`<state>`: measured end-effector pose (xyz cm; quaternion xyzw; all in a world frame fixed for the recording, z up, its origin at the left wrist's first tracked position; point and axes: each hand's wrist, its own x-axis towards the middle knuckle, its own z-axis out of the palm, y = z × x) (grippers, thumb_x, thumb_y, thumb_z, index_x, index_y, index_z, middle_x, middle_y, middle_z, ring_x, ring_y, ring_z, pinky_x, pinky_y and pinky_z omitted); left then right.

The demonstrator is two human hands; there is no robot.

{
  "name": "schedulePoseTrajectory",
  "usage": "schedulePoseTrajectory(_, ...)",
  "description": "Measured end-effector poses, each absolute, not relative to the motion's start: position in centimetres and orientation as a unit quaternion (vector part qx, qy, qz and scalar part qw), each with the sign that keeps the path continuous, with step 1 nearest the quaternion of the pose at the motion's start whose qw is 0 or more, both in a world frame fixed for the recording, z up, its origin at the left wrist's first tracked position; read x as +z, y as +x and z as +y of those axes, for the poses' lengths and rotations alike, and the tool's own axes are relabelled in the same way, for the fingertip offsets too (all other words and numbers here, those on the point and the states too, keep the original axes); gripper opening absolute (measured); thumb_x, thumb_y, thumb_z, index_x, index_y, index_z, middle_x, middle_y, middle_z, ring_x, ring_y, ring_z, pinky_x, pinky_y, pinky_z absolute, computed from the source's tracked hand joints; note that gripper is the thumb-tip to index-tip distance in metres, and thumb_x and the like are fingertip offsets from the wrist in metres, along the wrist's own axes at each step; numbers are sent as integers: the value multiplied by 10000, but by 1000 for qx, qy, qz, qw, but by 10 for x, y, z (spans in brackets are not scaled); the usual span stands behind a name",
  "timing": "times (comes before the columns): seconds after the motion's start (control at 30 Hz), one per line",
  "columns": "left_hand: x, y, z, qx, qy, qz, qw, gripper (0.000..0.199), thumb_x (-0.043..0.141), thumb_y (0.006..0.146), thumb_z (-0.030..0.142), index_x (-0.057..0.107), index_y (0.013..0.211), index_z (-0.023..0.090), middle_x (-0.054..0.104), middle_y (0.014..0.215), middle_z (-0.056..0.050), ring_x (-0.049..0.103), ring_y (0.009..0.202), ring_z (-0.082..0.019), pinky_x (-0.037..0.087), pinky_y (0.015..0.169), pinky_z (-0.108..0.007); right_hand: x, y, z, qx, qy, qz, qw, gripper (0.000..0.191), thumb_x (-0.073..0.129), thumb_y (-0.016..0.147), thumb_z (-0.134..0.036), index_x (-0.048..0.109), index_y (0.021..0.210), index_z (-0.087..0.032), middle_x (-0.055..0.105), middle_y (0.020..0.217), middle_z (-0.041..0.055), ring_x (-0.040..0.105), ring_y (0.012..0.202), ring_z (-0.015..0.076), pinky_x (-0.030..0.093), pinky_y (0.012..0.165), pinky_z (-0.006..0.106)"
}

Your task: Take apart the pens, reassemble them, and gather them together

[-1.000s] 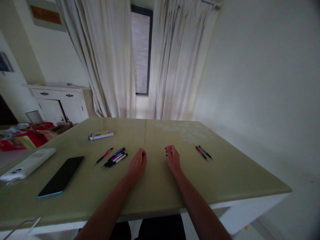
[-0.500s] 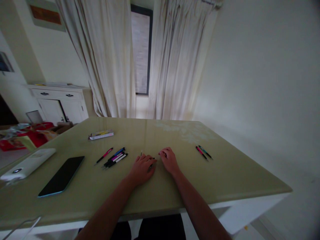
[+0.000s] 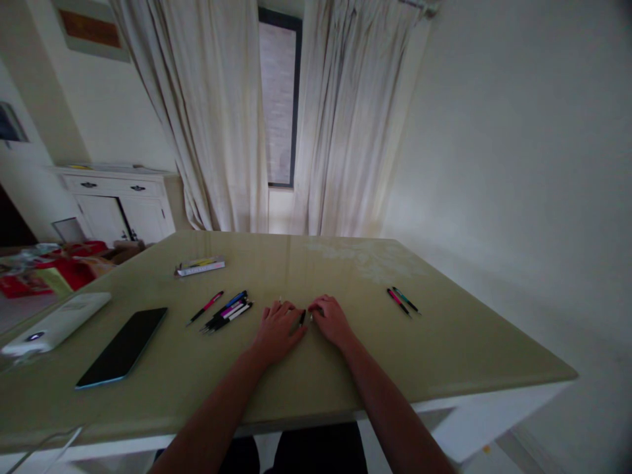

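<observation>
My left hand [image 3: 279, 332] rests low over the table, its fingers bent around a small black pen part [image 3: 302, 318] that shows beside the thumb and index finger. Close by on the right, my right hand [image 3: 332, 320] has its fingers pinched together, with a tiny light piece at the fingertips too small to name. Several pens [image 3: 230, 311] lie in a bunch left of my hands, with a pink pen [image 3: 206, 307] beside them. A pink-and-black pen [image 3: 398, 302] and a teal-and-black pen [image 3: 406, 300] lie side by side to the right.
A dark tablet [image 3: 123, 347] and a white device [image 3: 56, 324] lie on the left of the table [image 3: 469, 349]. Farther back is a small open box [image 3: 200, 266]. A white cable [image 3: 62, 444] crosses the near left corner; the wall borders the right side.
The black part between my left fingers has turned more upright. My right fingertips have shifted slightly left and down, nearer to it, and a tiny light piece now shows there.
</observation>
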<state>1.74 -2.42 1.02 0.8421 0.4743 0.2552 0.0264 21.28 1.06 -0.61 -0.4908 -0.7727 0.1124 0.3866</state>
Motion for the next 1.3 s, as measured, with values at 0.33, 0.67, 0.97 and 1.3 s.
schedulePoseTrajectory(0.33,11,16,-23,243,848,470,27,338,579,901,494,675,1155,292,637,1095,-69,523,1072,-283,367,901,-417,-6,213,9,120,-469,-780,396,232,561,802,-46,703,889,-209,685,939,48,582,949,198,418,901,332)
schedulePoseTrajectory(0.67,8,16,-22,235,847,475,27,284,502,958,392,668,1167,296,639,1114,-63,521,1072,-270,364,886,-402,-2,213,6,140,-460,-784,393,219,569,816,-53,701,900,-206,659,905,38,585,897,176,435,857,306)
schedulePoseTrajectory(0.97,11,0,1,362,693,620,65,258,447,978,332,671,1002,206,705,1014,-58,608,965,-218,414,870,-332,-5,214,9,140,-485,-753,422,208,578,818,-79,704,930,-201,637,913,43,588,840,164,458,812,290)
schedulePoseTrajectory(1.3,10,-14,5,295,669,678,82,180,485,943,320,636,972,226,732,893,-43,661,878,-228,413,709,-294,-8,216,13,130,-510,-731,435,210,566,817,-69,704,916,-193,629,903,44,590,806,157,463,774,283)
